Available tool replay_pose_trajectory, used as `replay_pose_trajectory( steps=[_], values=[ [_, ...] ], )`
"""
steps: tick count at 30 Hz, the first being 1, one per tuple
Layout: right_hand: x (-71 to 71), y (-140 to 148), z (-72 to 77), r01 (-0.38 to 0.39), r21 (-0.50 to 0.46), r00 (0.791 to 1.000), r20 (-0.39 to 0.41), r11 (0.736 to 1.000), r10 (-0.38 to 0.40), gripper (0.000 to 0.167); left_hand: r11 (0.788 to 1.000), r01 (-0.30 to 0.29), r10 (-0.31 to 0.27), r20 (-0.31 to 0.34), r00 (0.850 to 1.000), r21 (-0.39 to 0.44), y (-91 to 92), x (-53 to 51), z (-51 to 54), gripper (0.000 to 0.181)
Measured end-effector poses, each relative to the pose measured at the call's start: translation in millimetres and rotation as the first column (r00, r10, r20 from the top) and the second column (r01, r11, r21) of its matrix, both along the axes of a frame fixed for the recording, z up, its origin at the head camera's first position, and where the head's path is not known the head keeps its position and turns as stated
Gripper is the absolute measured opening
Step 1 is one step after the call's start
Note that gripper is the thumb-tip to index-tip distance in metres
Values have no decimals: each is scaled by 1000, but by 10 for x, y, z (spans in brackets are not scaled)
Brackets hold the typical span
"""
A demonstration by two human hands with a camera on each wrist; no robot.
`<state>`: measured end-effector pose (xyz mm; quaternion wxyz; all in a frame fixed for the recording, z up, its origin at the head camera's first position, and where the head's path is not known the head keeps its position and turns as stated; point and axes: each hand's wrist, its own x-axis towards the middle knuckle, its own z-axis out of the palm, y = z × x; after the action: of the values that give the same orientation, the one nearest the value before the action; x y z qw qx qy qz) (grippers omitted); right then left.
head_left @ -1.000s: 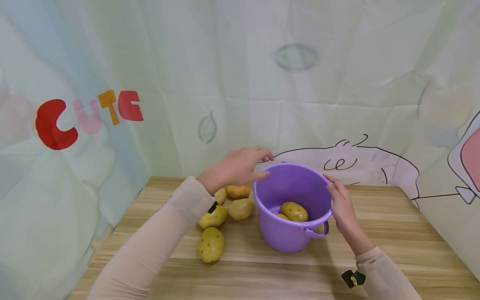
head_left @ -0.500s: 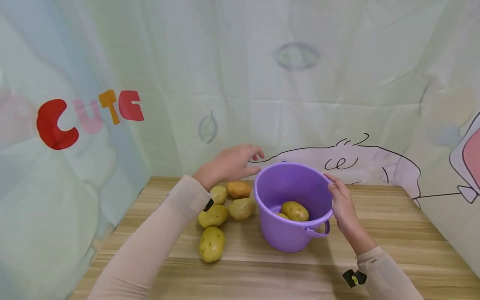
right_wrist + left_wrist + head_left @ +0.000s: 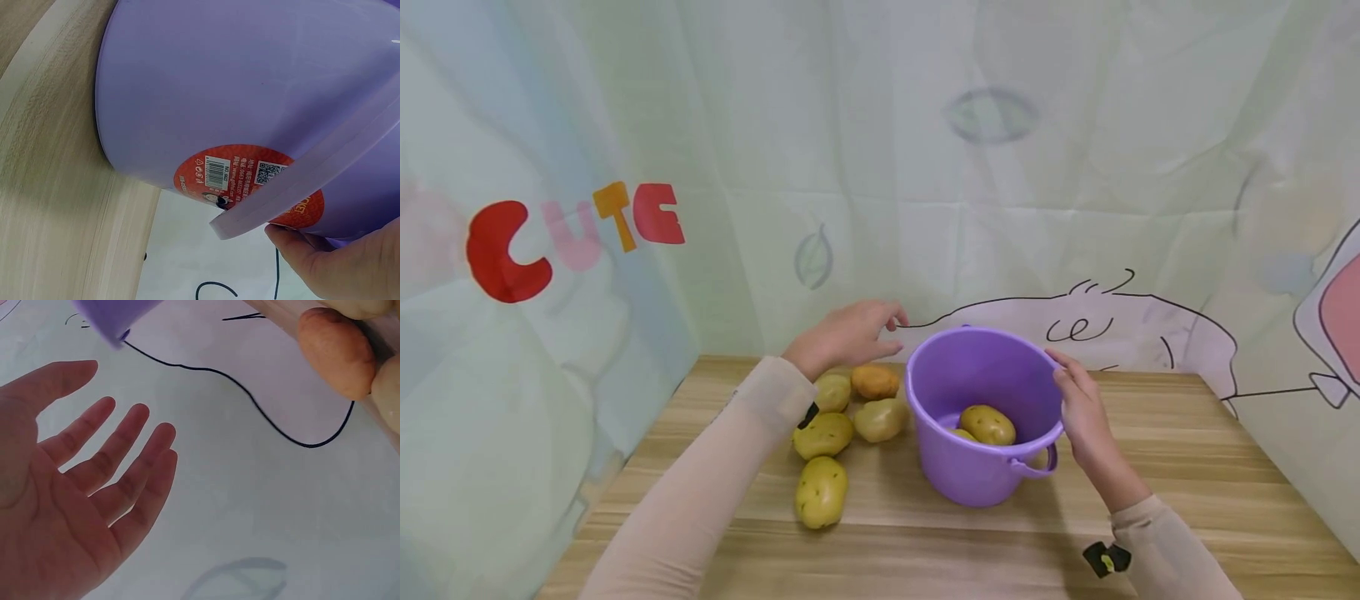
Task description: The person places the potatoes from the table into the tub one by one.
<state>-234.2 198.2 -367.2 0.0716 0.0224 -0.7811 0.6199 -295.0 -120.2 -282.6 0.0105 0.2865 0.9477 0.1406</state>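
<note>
Purple plastic bucket [image 3: 958,475] on a wood-grain table [image 3: 1187,467], with two potatoes [image 3: 987,425] visible inside. Grips the bucket's right rim with the right hand [image 3: 1084,417]; holds the left hand [image 3: 844,335] well apart from it, raised left of the bucket, with fingers loosely spread in the air. Near the left hand, on the table: four yellow potatoes [image 3: 822,492] and one orange-brown potato [image 3: 874,381] in a loose cluster. Shows, in the right wrist view, a red label [image 3: 250,181] on the bucket, partly behind a purple handle [image 3: 312,172].
</note>
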Motion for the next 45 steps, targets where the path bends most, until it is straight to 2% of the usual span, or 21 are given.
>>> replay_pose_trajectory(
  steps=[7, 20, 30, 41, 45],
  values=[
    [-12, 3, -40, -14, -19, 1000, 17, 1000, 15, 47, 1000, -16, 17, 47, 999, -11, -53, -92, -189, 38],
    [-9, 8, -67, -16, -25, 1000, 10, 1000, 16, 47, 996, -49, 51, 24, 998, -68, -68, -211, -510, 40],
    [-6, 16, -41, -22, -27, 1000, -16, 999, 22, 47, 997, -60, 61, 17, 998, -54, -54, -299, -624, 40],
    [-3, 38, -11, -3, 5, 1000, -25, 1000, 4, 47, 986, -128, 133, 42, 990, -105, -10, -377, -786, 39],
    [-4, 31, -9, -8, 12, 1000, -27, 1000, 9, 47, 983, -147, 155, 73, 985, -107, -13, -386, -842, 41]
  ],
)
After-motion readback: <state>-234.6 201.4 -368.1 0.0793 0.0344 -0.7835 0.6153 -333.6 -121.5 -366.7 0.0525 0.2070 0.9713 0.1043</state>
